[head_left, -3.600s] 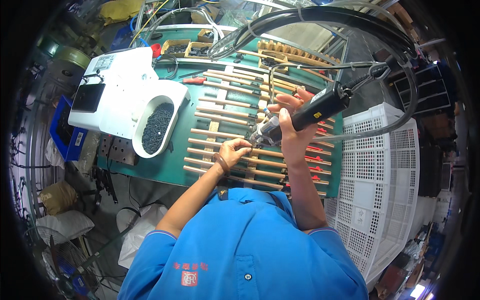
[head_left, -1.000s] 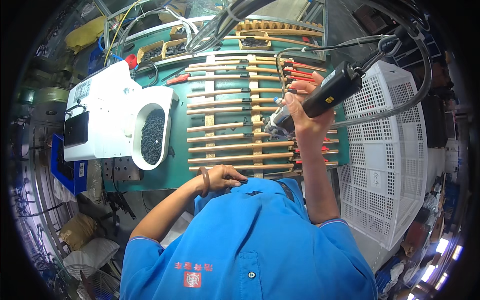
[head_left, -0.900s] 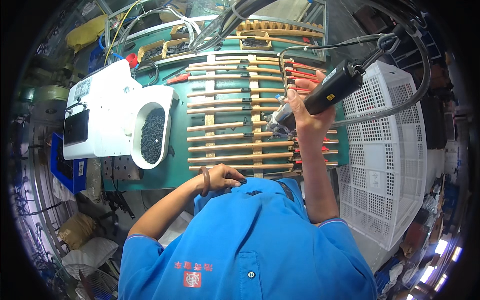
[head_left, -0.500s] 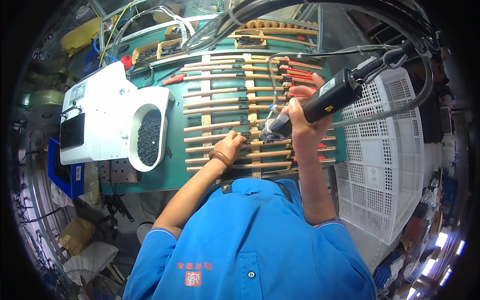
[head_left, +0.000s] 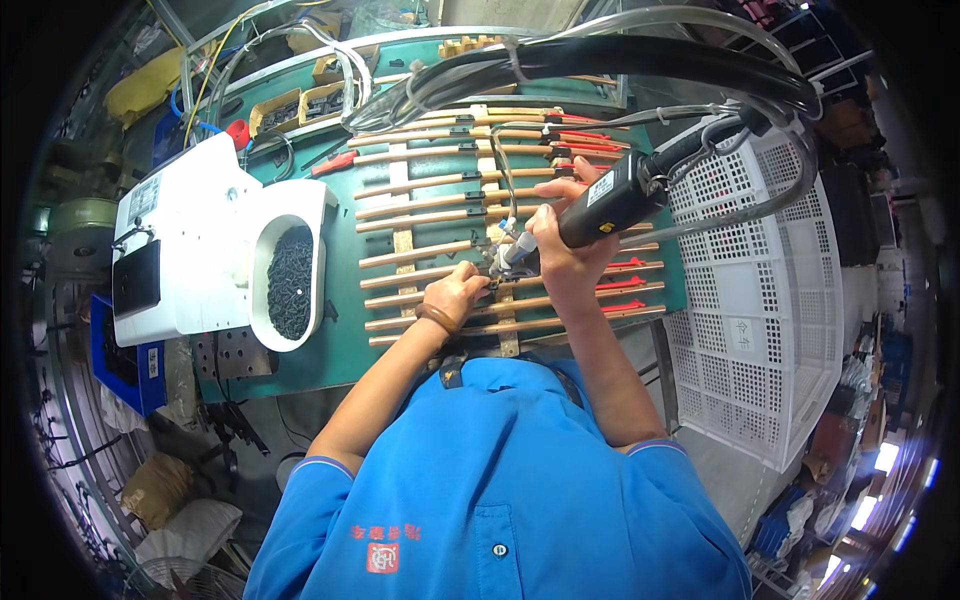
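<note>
Black driver point(head_left: 606, 204) in right hand point(head_left: 570, 255); tip point(head_left: 497, 266) indistinct beside left hand point(head_left: 456, 294).

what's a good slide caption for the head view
Right hand holds a black handheld tool close to the left hand over tan rods.

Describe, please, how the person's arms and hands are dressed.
The left hand and right hand wear no gloves. A smooth brown bangle circles the left wrist; none shows on the right. The blue shirt has short sleeves with thin trim at the edges, leaving both forearms bare.
</note>
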